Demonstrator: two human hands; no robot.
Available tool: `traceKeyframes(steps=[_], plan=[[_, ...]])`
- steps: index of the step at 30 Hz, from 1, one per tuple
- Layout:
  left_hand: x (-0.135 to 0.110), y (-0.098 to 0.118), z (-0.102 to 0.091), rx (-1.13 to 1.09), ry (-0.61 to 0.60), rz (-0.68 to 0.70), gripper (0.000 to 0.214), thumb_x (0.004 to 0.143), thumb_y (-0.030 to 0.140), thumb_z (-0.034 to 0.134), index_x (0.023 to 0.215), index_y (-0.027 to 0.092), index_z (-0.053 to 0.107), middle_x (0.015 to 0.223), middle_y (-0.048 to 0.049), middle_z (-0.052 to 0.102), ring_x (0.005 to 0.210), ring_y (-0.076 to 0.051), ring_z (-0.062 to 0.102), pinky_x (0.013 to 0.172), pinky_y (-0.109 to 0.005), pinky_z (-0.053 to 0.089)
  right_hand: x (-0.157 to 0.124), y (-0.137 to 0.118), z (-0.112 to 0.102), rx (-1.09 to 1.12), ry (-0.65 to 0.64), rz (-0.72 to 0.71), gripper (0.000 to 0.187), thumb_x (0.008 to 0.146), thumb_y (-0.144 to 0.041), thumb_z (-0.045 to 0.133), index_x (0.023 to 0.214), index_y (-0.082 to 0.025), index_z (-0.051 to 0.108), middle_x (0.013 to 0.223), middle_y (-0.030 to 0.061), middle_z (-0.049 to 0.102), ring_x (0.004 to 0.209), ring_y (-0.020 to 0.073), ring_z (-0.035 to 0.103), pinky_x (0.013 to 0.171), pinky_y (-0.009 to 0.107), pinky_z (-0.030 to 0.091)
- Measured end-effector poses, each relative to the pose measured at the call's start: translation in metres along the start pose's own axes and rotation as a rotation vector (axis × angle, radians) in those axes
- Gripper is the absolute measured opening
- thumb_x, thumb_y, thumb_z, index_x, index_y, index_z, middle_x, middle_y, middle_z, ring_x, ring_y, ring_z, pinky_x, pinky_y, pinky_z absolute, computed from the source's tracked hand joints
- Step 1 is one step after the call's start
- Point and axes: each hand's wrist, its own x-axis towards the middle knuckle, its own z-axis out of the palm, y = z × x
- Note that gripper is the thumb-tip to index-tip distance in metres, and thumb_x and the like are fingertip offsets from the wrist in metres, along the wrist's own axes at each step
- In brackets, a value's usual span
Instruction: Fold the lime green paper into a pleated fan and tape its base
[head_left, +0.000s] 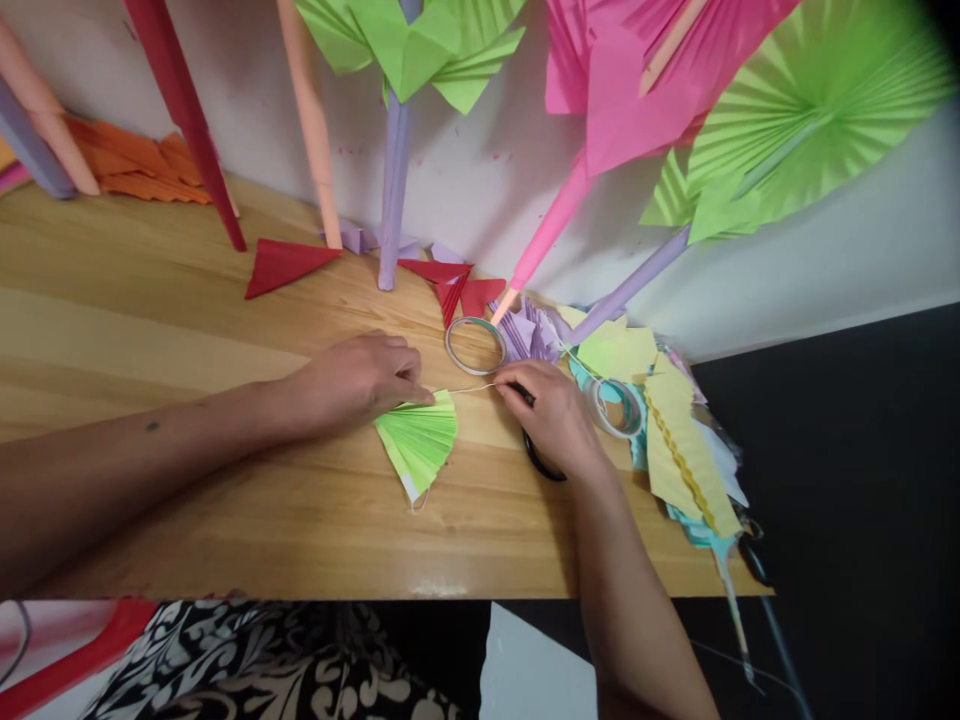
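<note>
A small pleated green paper fan (421, 440) lies on the wooden table, its narrow end toward me. My left hand (371, 375) is closed at the fan's upper left edge, thumb and fingers pinching there. From that spot a thin white string (472, 388) runs to my right hand (551, 405), whose fingers pinch its other end. Beneath my right hand is a black-handled tool (541, 458), mostly covered, so its kind cannot be made out. A loop of string shows at the fan's narrow tip. Just above, between both hands, rests a roll of tape (475, 346).
Large paper fans, one green (825, 110) and one pink (630, 80), lean on rolled paper sticks against the wall. Red folded paper (289, 265) lies at the back. On the right are another tape roll (616, 408) and yellow paper scraps (679, 440) near the table's edge.
</note>
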Motion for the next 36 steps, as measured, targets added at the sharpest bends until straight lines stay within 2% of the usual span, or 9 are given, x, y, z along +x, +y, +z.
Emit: traceKeyframes(steps=[7,10,14,18,24,31,36], plan=[[0.007,0.014,-0.008,0.003,-0.087,-0.142,0.034,0.097,0.042,0.053,0.076,0.016,0.062,0.076,-0.0017,0.059,0.073,-0.016,0.052,0.069,-0.029,0.032,-0.003,0.003,-0.001,-0.084,-0.014,-0.01,0.015,0.092,-0.013,0.056,0.089,-0.02,0.069,0.1,0.0057,0.074,0.094,0.0225,0.066,0.086,0.037,0.05],[0.009,0.018,-0.01,0.013,-0.125,-0.18,0.036,0.097,0.042,0.052,0.075,0.016,0.06,0.075,-0.0017,0.058,0.072,-0.017,0.051,0.068,-0.029,0.031,-0.005,-0.002,-0.002,-0.142,0.028,-0.047,0.02,0.093,-0.013,0.054,0.1,-0.019,0.072,0.106,0.0085,0.074,0.099,0.0247,0.066,0.089,0.04,0.05],[0.007,0.012,-0.007,0.044,-0.093,-0.073,0.034,0.099,0.041,0.051,0.078,0.016,0.063,0.077,-0.0022,0.058,0.073,-0.017,0.049,0.069,-0.029,0.029,-0.004,-0.016,0.001,-0.126,0.076,-0.184,0.031,0.096,-0.01,0.049,0.118,-0.019,0.069,0.113,0.0094,0.073,0.103,0.0238,0.064,0.088,0.04,0.05],[0.005,0.008,-0.005,0.105,-0.093,0.049,0.032,0.1,0.036,0.048,0.086,0.018,0.069,0.079,-0.0032,0.059,0.076,-0.018,0.048,0.069,-0.03,0.027,-0.001,-0.025,0.01,-0.095,-0.028,-0.293,0.032,0.097,-0.009,0.049,0.116,-0.024,0.07,0.111,0.0052,0.074,0.098,0.02,0.064,0.087,0.038,0.048],[0.006,0.01,-0.008,0.136,-0.078,0.107,0.034,0.101,0.036,0.047,0.083,0.02,0.072,0.077,-0.0033,0.057,0.075,-0.018,0.046,0.068,-0.031,0.026,-0.001,-0.022,0.014,-0.103,-0.079,-0.261,0.033,0.098,-0.011,0.049,0.113,-0.028,0.072,0.111,0.0041,0.074,0.1,0.02,0.063,0.088,0.039,0.047],[0.006,0.008,-0.007,0.027,-0.044,-0.028,0.035,0.096,0.042,0.055,0.074,0.016,0.064,0.073,-0.0015,0.055,0.071,-0.016,0.047,0.066,-0.029,0.027,-0.007,-0.007,0.004,-0.064,0.174,-0.078,0.039,0.098,-0.013,0.04,0.118,-0.025,0.071,0.112,0.008,0.072,0.104,0.0226,0.064,0.09,0.041,0.05],[0.006,0.008,-0.007,0.056,-0.023,0.072,0.028,0.097,0.035,0.057,0.078,0.018,0.069,0.074,-0.0017,0.056,0.07,-0.015,0.046,0.064,-0.029,0.025,-0.003,0.0,0.007,-0.082,0.189,-0.063,0.032,0.099,-0.019,0.045,0.118,-0.023,0.071,0.11,0.0084,0.073,0.103,0.0227,0.064,0.091,0.039,0.049]])
